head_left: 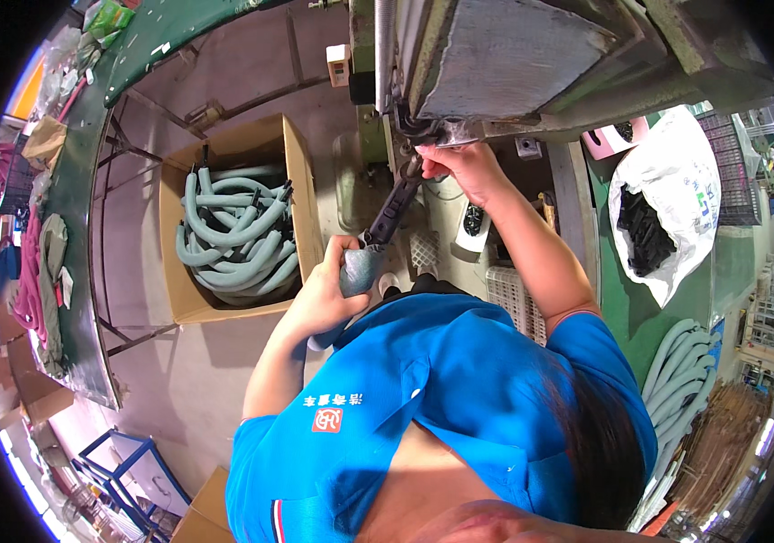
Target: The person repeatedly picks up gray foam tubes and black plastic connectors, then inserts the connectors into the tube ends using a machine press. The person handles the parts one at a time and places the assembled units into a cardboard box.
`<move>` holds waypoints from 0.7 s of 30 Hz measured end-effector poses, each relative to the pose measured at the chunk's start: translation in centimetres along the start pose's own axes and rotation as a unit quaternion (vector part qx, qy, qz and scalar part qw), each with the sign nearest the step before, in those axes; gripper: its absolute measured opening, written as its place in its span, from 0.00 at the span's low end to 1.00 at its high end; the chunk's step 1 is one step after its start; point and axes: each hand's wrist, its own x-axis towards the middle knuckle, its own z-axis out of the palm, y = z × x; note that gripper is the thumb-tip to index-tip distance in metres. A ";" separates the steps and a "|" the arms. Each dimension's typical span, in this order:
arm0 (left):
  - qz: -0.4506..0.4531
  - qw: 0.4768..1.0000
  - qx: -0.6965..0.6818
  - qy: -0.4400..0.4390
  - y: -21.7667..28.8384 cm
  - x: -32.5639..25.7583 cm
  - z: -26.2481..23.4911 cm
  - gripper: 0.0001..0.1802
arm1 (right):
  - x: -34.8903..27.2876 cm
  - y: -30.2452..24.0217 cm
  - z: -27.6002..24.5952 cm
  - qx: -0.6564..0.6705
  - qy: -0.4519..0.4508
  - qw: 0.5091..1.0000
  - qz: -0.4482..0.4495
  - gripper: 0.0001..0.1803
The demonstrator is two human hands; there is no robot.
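Observation:
My left hand [319, 294] is wrapped round a grey-green foam-covered tube [363, 270]. A dark, slotted flat piece [393, 210] runs from the tube's end up to the machine head [437, 131]. Close under that head, my right hand [470, 174] has its fingers closed in a pinch, beside the upper end of the dark piece. What lies between those fingertips is too small to make out.
To the left, a cardboard box [174, 271] on the floor holds several similar foam tubes [233, 226]. A white sack [695, 204] of black parts [645, 233] stands on the green table [618, 299] at right, with more foam tubes [681, 380] nearby. A green bench [84, 262] runs along the left.

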 end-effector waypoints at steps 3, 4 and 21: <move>0.024 1.000 -0.004 0.000 0.1 0.7 0.3 0.33 | 0.4 1.3 -0.6 0.191 -0.036 0.975 0.105 0.08; 0.033 0.999 0.007 -0.003 0.3 0.9 0.3 0.33 | 0.6 1.4 -0.7 0.241 -0.022 0.963 0.122 0.10; 0.146 0.972 0.181 0.032 4.6 10.1 -1.4 0.33 | 4.5 0.6 -2.0 -0.499 0.131 0.769 -0.379 0.13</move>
